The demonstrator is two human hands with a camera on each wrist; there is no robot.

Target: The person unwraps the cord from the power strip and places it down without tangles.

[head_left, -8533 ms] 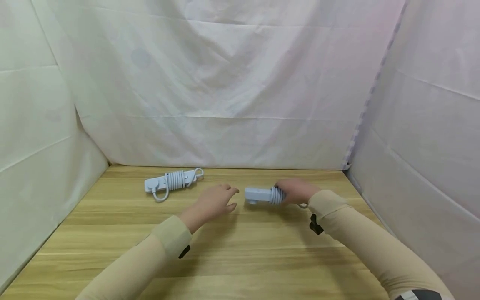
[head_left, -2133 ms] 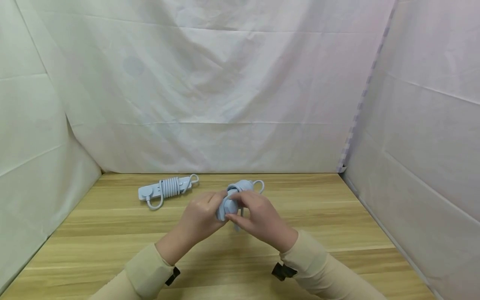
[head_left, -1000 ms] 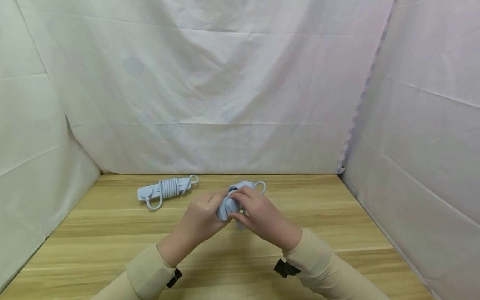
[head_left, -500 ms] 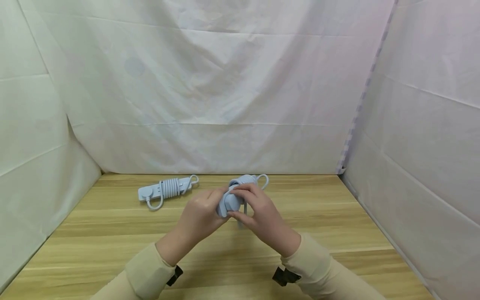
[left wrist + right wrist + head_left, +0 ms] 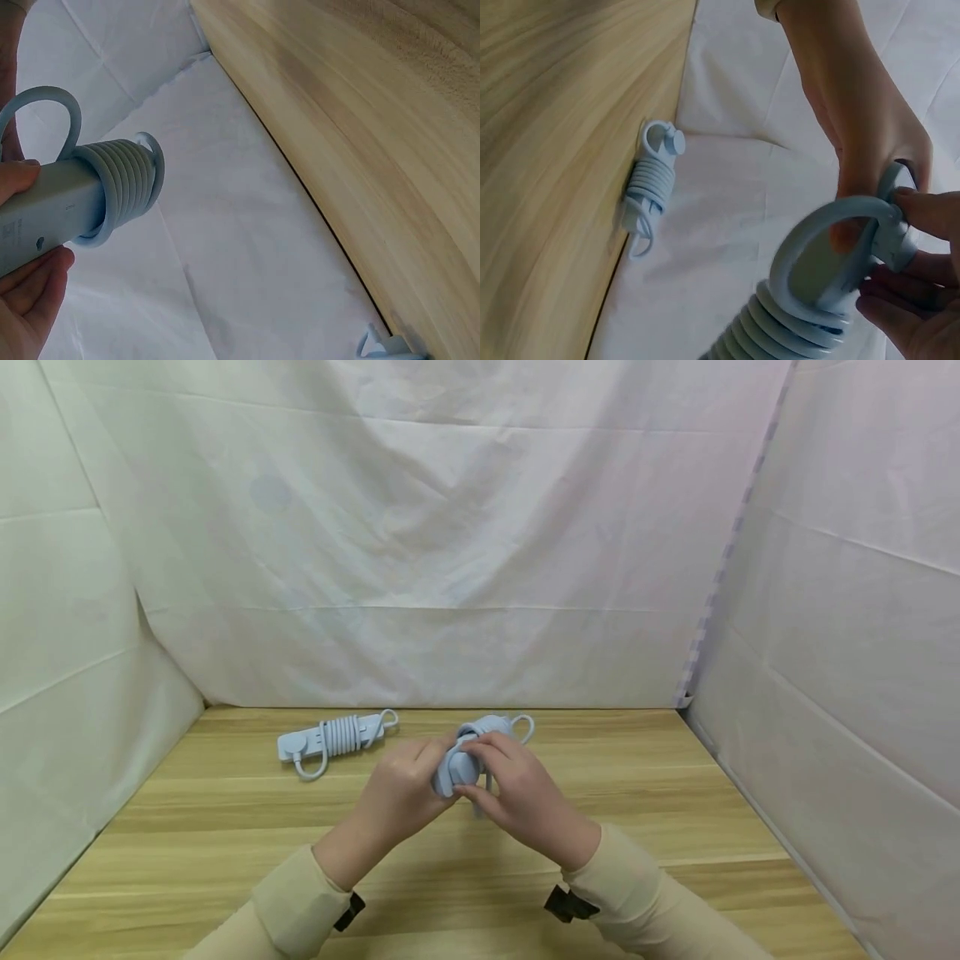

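Note:
A pale blue power strip (image 5: 56, 214) is held up in front of me, its cord (image 5: 776, 322) wound in several turns around the body. My left hand (image 5: 405, 781) grips the near end of the strip. At that same end, my right hand (image 5: 528, 797) pinches the plug (image 5: 465, 768) between thumb and fingers. The plug sits against the strip's face; whether it is fully seated I cannot tell. From the plug a loop of cord arches back to the coil in the right wrist view. Fingers hide part of the strip.
A second pale blue power strip (image 5: 341, 737), its cord coiled round it, lies at the back left of the wooden table (image 5: 225, 852). White cloth (image 5: 480, 527) hangs behind and along both sides.
Earlier the right hand alone held the power strip at the right, the left hand free beside it. Both hands then came together on it at the centre; lately it only shifts slightly.

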